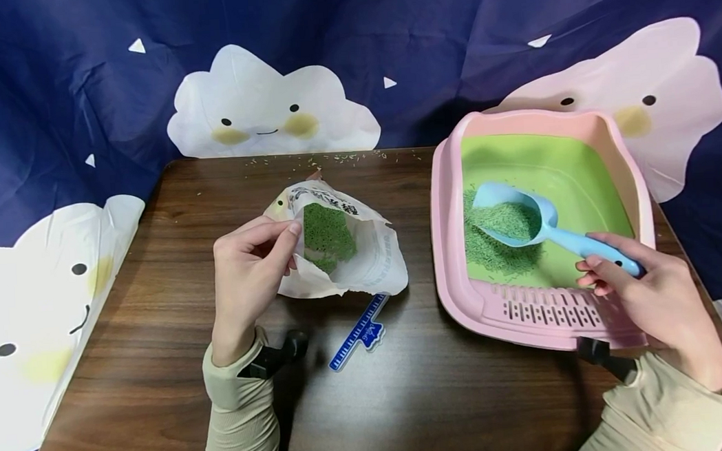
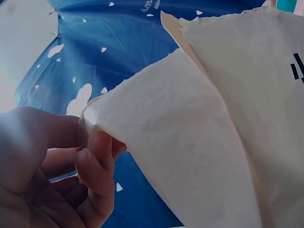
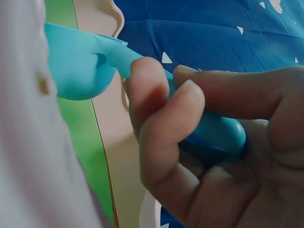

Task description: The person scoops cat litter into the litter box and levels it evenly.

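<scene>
My left hand (image 1: 253, 263) pinches the torn edge of a white bag (image 1: 371, 252) between thumb and fingers. Green pellets (image 1: 329, 233) show through its opening. In the left wrist view the bag's pale side (image 2: 156, 114) fills the middle, its corner held at the fingertips. My right hand (image 1: 659, 290) grips the handle of a light blue scoop (image 1: 569, 240). Green litter fills the scoop's bowl, which is over a pile of green litter (image 1: 512, 261) inside the pink litter box (image 1: 449, 248). The right wrist view shows fingers curled round the scoop handle (image 3: 218, 130).
A blue ruler-like strip (image 1: 358, 332) with a blue tag lies in front of the bag. Loose pellets (image 1: 344, 159) are scattered along the table's back edge. The litter box has a slotted front ledge (image 1: 552, 310) and stands at the right of the brown table (image 1: 138, 336).
</scene>
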`<action>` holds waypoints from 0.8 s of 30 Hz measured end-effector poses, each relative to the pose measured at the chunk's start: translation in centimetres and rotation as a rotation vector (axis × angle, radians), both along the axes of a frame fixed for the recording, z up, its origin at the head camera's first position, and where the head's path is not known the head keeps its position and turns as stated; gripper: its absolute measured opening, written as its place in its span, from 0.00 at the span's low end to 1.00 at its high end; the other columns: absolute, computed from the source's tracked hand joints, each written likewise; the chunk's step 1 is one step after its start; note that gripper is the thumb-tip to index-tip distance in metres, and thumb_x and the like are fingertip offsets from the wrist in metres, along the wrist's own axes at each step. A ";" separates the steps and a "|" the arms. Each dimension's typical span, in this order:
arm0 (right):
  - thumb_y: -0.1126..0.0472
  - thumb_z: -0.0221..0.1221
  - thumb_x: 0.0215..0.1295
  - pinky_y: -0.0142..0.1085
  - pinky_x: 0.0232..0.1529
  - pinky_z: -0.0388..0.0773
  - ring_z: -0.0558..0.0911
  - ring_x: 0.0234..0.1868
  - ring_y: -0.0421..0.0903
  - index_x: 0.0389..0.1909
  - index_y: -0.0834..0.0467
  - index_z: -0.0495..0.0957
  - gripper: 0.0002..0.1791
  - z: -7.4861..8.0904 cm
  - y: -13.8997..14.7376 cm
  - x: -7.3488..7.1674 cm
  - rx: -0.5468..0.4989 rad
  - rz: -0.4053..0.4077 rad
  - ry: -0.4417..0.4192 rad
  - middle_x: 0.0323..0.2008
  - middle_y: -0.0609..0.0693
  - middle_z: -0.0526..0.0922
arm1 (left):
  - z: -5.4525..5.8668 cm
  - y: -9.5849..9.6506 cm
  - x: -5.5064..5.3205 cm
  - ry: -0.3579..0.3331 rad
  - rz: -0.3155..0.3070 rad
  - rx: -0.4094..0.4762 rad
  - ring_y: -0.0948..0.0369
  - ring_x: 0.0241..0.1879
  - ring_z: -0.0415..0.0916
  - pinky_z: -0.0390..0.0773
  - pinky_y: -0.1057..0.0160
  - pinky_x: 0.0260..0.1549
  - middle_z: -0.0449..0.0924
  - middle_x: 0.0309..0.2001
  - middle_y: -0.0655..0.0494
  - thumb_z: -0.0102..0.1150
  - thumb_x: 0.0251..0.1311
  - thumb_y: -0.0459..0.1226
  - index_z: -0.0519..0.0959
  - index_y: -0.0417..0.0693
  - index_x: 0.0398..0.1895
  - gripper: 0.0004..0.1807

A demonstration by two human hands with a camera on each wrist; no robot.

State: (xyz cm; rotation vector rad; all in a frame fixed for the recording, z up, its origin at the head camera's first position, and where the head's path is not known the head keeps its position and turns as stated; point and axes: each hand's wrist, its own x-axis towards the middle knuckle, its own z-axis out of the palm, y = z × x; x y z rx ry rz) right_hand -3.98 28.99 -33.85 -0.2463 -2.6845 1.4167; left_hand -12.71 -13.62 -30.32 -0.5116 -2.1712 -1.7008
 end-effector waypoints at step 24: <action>0.63 0.54 0.61 0.27 0.22 0.76 0.81 0.24 0.35 0.55 0.63 0.69 0.20 0.6 -0.2 -1.0 0.069 0.071 -0.021 0.23 0.35 0.82 | 0.0 0.1 0.1 0.006 0.003 -0.025 0.62 0.11 0.68 0.65 0.67 0.07 0.72 0.16 0.59 0.59 0.54 0.36 0.83 0.46 0.24 0.06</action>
